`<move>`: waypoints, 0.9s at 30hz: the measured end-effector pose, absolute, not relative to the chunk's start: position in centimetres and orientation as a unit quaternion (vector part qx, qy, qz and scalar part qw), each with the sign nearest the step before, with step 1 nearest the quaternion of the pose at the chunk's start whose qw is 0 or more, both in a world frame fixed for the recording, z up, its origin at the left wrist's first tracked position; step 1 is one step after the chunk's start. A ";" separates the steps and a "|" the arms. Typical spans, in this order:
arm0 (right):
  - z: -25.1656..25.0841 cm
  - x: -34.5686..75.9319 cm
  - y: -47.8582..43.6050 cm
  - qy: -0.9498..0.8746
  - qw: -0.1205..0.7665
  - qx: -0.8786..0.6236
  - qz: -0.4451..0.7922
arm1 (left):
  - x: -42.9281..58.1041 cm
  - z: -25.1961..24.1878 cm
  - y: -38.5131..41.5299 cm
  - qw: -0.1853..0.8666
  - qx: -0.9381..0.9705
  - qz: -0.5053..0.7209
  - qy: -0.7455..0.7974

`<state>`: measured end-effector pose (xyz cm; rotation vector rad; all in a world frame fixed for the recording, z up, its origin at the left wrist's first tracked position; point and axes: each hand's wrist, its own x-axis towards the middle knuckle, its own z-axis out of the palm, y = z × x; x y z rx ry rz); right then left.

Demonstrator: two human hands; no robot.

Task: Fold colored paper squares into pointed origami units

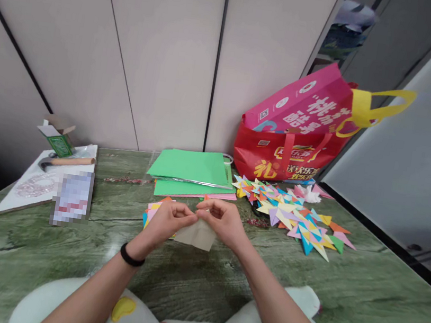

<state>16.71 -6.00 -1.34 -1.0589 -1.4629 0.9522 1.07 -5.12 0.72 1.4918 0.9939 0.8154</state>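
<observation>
Between my two hands is a pale cream sheet of paper (196, 235) with a crease down its middle. My left hand (171, 219) pinches its top edge, thumb and fingertips pressed together. Right beside it, my right hand (223, 221) pinches the same edge, and the fingertips of both hands nearly meet. The sheet hangs below the fingers, above the table. Behind my left hand, partly hidden, lie coloured papers (151, 210) in yellow, pink and blue. A small bit of orange and green paper shows just beyond the fingertips.
Green sheets (191, 166) lie stacked by the wall. To the right spreads a pile of folded paper pieces (292, 212), with red and pink bags (282, 144) behind. At left are a hammer (75, 162), a small green box (60, 142) and a white board (20, 198).
</observation>
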 end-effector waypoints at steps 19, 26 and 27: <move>-1.6 16.8 -5.7 -0.513 0.539 -0.407 0.529 | 0.6 0.7 -4.7 0.577 0.583 0.386 0.422; -1.7 16.8 -5.6 -0.503 0.577 -0.413 0.493 | 0.8 0.4 -4.4 0.598 0.551 0.412 0.411; -1.7 16.7 -5.6 -0.501 0.582 -0.417 0.486 | 0.8 0.3 -4.4 0.589 0.560 0.418 0.405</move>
